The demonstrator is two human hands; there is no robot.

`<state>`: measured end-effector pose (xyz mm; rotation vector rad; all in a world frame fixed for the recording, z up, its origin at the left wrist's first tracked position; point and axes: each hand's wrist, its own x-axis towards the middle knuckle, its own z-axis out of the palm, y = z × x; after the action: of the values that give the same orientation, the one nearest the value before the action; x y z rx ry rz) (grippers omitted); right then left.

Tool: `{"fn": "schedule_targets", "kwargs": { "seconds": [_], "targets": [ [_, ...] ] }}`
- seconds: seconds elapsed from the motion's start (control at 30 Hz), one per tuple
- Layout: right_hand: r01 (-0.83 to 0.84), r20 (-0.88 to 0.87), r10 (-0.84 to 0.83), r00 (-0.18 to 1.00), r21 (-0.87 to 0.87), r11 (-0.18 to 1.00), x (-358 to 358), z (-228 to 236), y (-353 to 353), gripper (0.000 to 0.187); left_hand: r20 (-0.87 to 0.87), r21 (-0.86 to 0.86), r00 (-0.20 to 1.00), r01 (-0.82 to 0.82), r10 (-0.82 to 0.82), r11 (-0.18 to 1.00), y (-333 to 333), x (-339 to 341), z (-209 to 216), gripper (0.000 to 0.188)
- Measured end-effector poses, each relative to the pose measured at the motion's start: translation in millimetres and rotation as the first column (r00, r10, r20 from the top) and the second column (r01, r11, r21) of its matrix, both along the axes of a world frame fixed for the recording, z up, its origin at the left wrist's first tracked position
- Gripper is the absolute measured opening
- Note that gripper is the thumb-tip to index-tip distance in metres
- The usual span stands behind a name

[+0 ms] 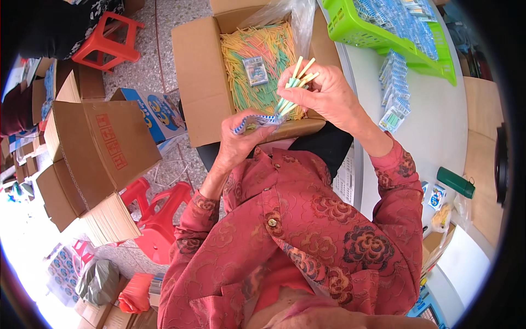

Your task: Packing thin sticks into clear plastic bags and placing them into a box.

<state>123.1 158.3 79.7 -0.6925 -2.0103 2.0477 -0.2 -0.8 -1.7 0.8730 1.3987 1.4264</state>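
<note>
My left hand [236, 143] is closed around a small clear packet [255, 120] with a blue-and-white striped edge. Between the fingers and thumb of my right hand [331, 97] is a small bunch of thin yellow-and-green sticks [296, 82]. Their lower ends meet the packet's edge; I cannot tell how far inside they reach. Both hands are over the near side of an open cardboard box [198, 90]. Loose yellow, green and pink sticks [235, 66] fill it, and one filled packet [255, 71] lies on top of them.
On the white table [372, 159] to the right stand a green plastic basket [372, 41] of filled packets, a row of packets [394, 90] and a dark green bottle [456, 182]. At left are another open carton [104, 148], red stools [159, 236] and a blue box [156, 115].
</note>
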Motion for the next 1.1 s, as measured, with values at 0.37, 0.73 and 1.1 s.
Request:
{"fn": "schedule_targets", "kwargs": {
  "seconds": [0.37, 0.73, 1.1],
  "targets": [
    [0.003, 0.028, -0.012, 1.000, 0.292, 0.956, -10.3, -8.9, -7.7, 0.012, 0.206, -0.019, 0.957, -0.206, 0.206, 0.978, 12.4, 7.4, 2.9, 0.018],
    [0.166, -0.175, -0.084, 0.981, 0.531, 0.831, -33.6, -46.6, 15.5, 0.028, 0.335, 0.056, 0.906, -0.293, 0.258, 0.955, 35.3, -0.6, -15.3, 0.025],
    [0.027, -0.175, 0.027, 0.984, 0.298, 0.954, -29.0, -34.8, 11.7, 0.042, 0.353, 0.041, 0.903, -0.275, 0.244, 0.960, 28.7, 1.8, -12.1, 0.024]
  ]
}}
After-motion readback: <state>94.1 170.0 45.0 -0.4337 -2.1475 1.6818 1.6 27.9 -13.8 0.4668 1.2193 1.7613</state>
